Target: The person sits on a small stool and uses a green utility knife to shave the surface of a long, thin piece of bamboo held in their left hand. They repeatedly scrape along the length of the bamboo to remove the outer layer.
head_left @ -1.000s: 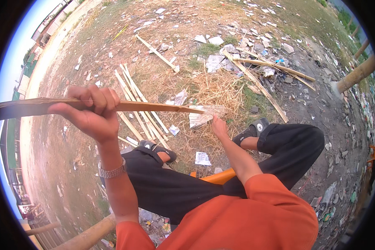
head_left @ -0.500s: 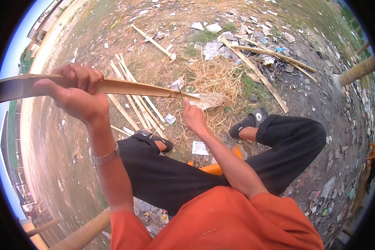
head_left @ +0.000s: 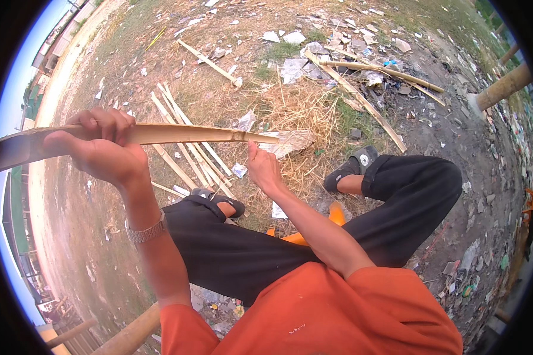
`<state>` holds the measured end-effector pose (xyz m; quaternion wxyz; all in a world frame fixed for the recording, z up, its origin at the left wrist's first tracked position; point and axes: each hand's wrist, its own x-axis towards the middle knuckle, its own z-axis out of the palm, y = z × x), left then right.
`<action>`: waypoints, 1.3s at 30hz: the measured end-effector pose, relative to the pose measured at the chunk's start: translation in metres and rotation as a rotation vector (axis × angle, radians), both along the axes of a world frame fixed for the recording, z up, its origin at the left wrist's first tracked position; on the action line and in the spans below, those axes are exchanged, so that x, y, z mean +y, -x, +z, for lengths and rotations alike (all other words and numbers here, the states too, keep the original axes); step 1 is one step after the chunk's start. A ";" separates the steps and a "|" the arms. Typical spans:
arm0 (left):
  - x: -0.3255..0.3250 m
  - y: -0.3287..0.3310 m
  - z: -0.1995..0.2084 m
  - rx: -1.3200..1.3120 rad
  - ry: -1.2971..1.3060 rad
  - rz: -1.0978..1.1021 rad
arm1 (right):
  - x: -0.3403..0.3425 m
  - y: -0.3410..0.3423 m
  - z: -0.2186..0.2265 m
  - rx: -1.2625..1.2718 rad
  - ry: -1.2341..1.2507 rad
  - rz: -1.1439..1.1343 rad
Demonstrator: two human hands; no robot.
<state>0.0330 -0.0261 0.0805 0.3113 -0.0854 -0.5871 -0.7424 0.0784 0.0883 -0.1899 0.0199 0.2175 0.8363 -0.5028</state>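
Observation:
A long split bamboo strip point(head_left: 180, 134) lies level across the left half of the view, its pale inner side showing. My left hand point(head_left: 109, 155) is closed around its wide part, fingers over the top edge and thumb below. At the strip's narrow right end, by a ridged node, is my right hand point(head_left: 265, 170), closed, with its fingertip against the lower edge. It holds a small knife, whose thin blade showed earlier and is now mostly hidden.
Several cut bamboo strips point(head_left: 194, 155) lie on the ground beyond my left foot. Straw-like shavings point(head_left: 314, 112) are heaped ahead. More bamboo pieces point(head_left: 361, 103) rest among broken tiles at right. A bamboo post point(head_left: 503, 87) stands far right. Something orange point(head_left: 336, 214) sits between my legs.
My right hand has shifted slightly left along the strip, and its blade no longer shows clearly. The strip's left end has dipped, with my left hand a little lower.

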 end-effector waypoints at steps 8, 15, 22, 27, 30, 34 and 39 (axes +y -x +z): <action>-0.003 0.002 -0.001 0.005 0.055 0.032 | -0.003 0.003 -0.005 0.044 -0.057 0.010; 0.008 -0.007 0.003 -0.006 -0.029 0.074 | 0.015 -0.005 -0.046 -0.164 -0.106 -0.038; 0.009 -0.008 0.002 0.021 -0.009 0.032 | 0.037 -0.015 -0.064 -0.091 -0.039 -0.090; 0.014 -0.004 0.002 0.005 -0.012 0.119 | -0.005 0.002 0.006 0.063 0.096 -0.009; 0.011 0.000 0.002 -0.003 0.016 0.125 | -0.004 0.004 -0.004 0.037 0.025 -0.046; 0.011 0.000 0.003 0.001 0.000 0.150 | 0.001 0.009 0.004 0.031 0.041 0.010; 0.005 -0.002 0.000 -0.007 0.049 0.100 | 0.005 -0.001 -0.024 -0.045 -0.080 -0.018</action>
